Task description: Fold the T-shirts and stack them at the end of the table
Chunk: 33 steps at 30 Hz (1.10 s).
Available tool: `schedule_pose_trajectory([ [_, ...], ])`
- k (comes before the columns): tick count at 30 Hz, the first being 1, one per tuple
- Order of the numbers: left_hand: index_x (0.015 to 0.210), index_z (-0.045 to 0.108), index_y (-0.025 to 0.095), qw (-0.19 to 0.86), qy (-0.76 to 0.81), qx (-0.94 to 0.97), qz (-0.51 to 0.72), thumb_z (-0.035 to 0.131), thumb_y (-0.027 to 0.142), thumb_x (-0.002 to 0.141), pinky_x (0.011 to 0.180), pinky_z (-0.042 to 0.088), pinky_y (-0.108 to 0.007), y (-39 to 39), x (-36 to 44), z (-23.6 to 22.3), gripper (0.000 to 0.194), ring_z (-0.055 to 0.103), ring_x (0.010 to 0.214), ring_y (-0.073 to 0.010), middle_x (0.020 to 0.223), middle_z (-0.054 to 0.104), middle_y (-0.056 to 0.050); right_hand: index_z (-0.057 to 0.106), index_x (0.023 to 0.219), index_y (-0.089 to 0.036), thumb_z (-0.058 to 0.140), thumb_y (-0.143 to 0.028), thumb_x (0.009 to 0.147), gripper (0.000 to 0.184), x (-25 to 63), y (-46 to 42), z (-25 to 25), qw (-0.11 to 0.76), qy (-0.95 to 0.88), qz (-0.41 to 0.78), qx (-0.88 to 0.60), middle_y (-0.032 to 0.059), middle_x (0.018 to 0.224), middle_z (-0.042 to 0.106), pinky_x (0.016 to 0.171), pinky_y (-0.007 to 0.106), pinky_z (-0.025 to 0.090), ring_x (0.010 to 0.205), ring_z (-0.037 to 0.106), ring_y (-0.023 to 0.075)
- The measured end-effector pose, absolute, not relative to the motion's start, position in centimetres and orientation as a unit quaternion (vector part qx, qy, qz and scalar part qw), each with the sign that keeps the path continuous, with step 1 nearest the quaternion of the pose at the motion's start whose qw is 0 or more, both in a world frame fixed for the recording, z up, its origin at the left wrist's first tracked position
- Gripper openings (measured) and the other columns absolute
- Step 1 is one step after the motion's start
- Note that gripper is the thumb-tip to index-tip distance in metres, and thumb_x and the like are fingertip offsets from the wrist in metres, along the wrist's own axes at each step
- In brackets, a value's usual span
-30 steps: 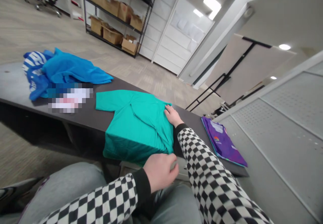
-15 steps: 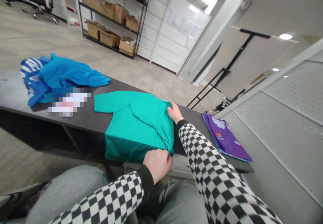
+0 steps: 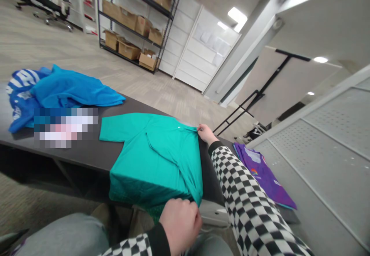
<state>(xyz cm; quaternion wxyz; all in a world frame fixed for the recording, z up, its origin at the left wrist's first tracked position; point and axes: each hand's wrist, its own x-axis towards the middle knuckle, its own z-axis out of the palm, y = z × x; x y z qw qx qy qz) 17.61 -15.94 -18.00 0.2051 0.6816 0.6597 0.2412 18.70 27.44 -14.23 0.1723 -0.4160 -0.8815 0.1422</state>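
A teal T-shirt [image 3: 153, 159] lies spread on a dark table [image 3: 81, 156], its lower part hanging over the table's near edge. My left hand [image 3: 179, 223] grips the shirt's lower edge close to me. My right hand [image 3: 206, 133] pinches the far corner of the same side edge. My checked sleeves run along that side, and the right forearm lies beside the shirt. Just left of the shirt is a pixelated, unreadable patch [image 3: 66, 127].
A bright blue garment [image 3: 72, 90] lies over a blue-and-white printed one [image 3: 21, 94] at the table's left. A purple printed package [image 3: 263, 175] sits at the right. A grey perforated partition [image 3: 320, 163] stands beyond it. Shelves with cardboard boxes [image 3: 130, 29] stand across the floor.
My left hand has moved toward me, drawing the shirt's lower edge with it. My right hand has slid to the far corner and pinches it. The whole view has shifted slightly.
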Motion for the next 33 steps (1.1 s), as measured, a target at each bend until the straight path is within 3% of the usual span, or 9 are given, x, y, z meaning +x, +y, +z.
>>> schedule_pose_trajectory([
  [5,0.095,0.082,0.021,0.247,0.657,0.674,0.232,0.056,0.033,0.108,0.075,0.053,-0.04,-16.0,17.6,-17.2,0.031,0.082,0.09,-0.0334,0.096,0.083,-0.015,0.079,0.093,-0.019,0.062,-0.009,0.088,0.02,18.6,28.2,-13.4,0.12,-0.878,0.089,-0.455,0.0121,0.12,0.081,0.115,0.036,0.053,0.121,0.072,0.0262],
  [8,0.091,0.084,0.02,0.248,0.658,0.671,0.234,0.059,0.03,0.105,0.074,0.052,-0.039,-16.4,17.4,-16.6,0.031,0.082,0.089,-0.0327,0.094,0.084,-0.015,0.079,0.097,-0.021,0.063,-0.012,0.092,0.019,18.0,28.1,-13.4,0.104,-0.871,0.055,-0.477,0.0115,0.121,0.08,0.11,0.036,0.054,0.119,0.071,0.0269],
  [14,0.084,0.083,0.019,0.215,0.66,0.678,0.239,0.061,0.026,0.102,0.073,0.049,-0.038,-17.2,16.7,-16.7,0.029,0.08,0.083,-0.0299,0.086,0.081,-0.014,0.079,0.104,-0.022,0.055,-0.014,0.1,0.025,16.9,27.1,-13.4,0.087,-0.857,0.01,-0.507,0.0145,0.125,0.079,0.108,0.047,0.056,0.119,0.072,0.0321],
  [19,0.084,0.077,0.021,0.222,0.664,0.657,0.279,0.059,0.021,0.101,0.076,0.045,-0.037,-17.2,15.5,-17.5,0.025,0.076,0.088,-0.0266,0.091,0.079,-0.011,0.072,0.14,-0.023,0.051,-0.015,0.103,0.043,17.0,24.7,-12.5,0.115,-0.866,-0.011,-0.486,0.0172,0.15,0.072,0.123,0.056,0.048,0.143,0.064,0.0359],
  [24,0.087,0.069,0.021,0.36,0.648,0.543,0.394,0.065,0.031,0.099,0.074,0.038,-0.035,-16.5,15.9,-19.0,0.016,0.069,0.082,-0.0228,0.088,0.076,-0.007,0.064,0.158,-0.016,0.052,-0.034,0.112,0.052,17.5,20.6,-13.5,0.139,-0.926,0.018,-0.351,0.0194,0.164,0.065,0.133,0.052,0.042,0.156,0.058,0.0347],
  [28,0.079,0.061,0.023,0.448,0.6,0.456,0.481,0.067,0.054,0.101,0.067,0.031,-0.033,-15.8,17.1,-20.4,0.039,0.052,0.069,-0.0178,0.073,0.062,0.0,0.052,0.174,-0.018,0.048,-0.059,0.116,0.071,17.8,18.2,-15.3,0.062,-0.924,0.069,-0.372,0.0159,0.185,0.041,0.142,0.058,0.028,0.174,0.034,0.0372],
  [33,0.065,0.037,0.026,0.469,0.59,0.421,0.504,0.055,0.051,0.099,0.064,0.019,-0.035,-15.6,17.0,-20.4,0.046,0.033,0.063,-0.015,0.062,0.03,0.005,0.049,0.177,-0.022,0.044,-0.063,0.117,0.073,17.7,17.8,-16.0,0.068,-0.916,0.082,-0.388,0.0112,0.188,0.035,0.144,0.06,0.022,0.177,0.027,0.036],
])
